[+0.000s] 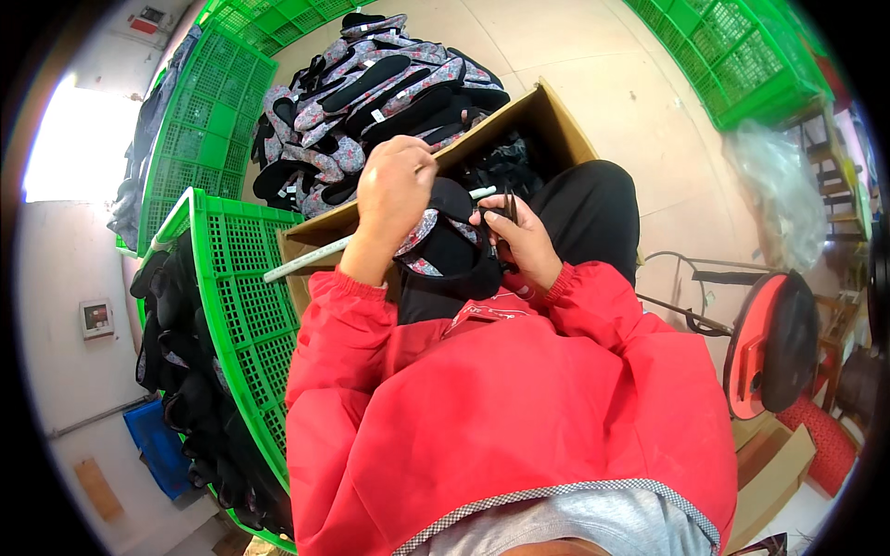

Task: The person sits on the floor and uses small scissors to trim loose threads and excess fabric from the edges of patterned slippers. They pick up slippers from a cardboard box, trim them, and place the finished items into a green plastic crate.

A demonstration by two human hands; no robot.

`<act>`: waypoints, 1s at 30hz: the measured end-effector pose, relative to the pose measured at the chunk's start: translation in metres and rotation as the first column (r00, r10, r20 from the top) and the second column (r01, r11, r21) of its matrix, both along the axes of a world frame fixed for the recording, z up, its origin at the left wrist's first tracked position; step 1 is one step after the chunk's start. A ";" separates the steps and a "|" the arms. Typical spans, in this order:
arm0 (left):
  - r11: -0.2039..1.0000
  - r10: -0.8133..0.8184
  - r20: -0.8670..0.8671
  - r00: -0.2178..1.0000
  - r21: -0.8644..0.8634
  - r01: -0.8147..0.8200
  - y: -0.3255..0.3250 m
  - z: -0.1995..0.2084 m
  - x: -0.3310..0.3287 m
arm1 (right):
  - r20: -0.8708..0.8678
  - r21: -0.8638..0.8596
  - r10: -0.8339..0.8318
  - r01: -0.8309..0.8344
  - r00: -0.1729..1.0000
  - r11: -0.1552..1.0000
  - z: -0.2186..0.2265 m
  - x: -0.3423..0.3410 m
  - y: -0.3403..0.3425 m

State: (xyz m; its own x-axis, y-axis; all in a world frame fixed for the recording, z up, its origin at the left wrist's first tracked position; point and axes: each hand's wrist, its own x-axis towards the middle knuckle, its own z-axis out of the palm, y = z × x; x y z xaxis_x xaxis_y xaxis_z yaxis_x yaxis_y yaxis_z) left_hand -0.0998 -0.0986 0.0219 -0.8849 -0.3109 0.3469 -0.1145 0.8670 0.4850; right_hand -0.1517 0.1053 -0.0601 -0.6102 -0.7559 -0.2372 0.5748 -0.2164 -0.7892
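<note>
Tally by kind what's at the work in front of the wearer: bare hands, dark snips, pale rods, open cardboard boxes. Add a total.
Bare hands: 2 (left hand, right hand)
Dark snips: 1
Pale rod: 1
Open cardboard box: 1
Total: 5

No legible text, numbers; white labels [377,116] blurred

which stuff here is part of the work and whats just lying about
Seems part of the work:
floral-and-black slipper beside the left hand
dark pointed tool in the right hand
slipper pile and open cardboard box

Seems just lying about:
clear plastic bag
red-and-black round object
</note>
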 end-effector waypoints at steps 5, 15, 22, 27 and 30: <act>0.956 0.075 0.248 0.966 0.257 -0.140 -0.025 0.004 0.048 | -0.074 0.083 0.028 -0.022 0.997 0.996 0.001 -0.004 -0.008; 0.958 -0.063 0.276 0.959 0.286 -0.019 0.013 -0.007 0.112 | -0.496 0.361 0.292 -0.112 0.818 0.926 -0.014 -0.007 -0.027; 0.990 0.024 0.136 0.990 -0.140 -0.005 0.045 -0.044 0.119 | -0.462 0.411 0.393 -0.200 0.795 0.889 -0.014 -0.011 -0.031; 0.974 0.120 0.113 0.986 -0.208 -0.094 0.038 -0.052 0.092 | -0.473 0.401 0.378 -0.188 0.796 0.896 -0.004 -0.012 -0.034; 0.968 0.186 0.055 0.981 -0.184 -0.173 0.025 -0.063 0.080 | -0.527 0.338 0.362 -0.201 0.769 0.919 -0.012 -0.007 -0.038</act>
State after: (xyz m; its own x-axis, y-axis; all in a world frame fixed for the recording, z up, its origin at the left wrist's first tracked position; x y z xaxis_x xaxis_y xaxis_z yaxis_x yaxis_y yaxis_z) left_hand -0.0201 -0.0732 -0.0407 -0.8447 -0.4060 0.3489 -0.3047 0.9005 0.3102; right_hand -0.1592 0.0669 -0.0722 -0.4609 -0.8794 -0.1195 0.0070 0.1311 -0.9913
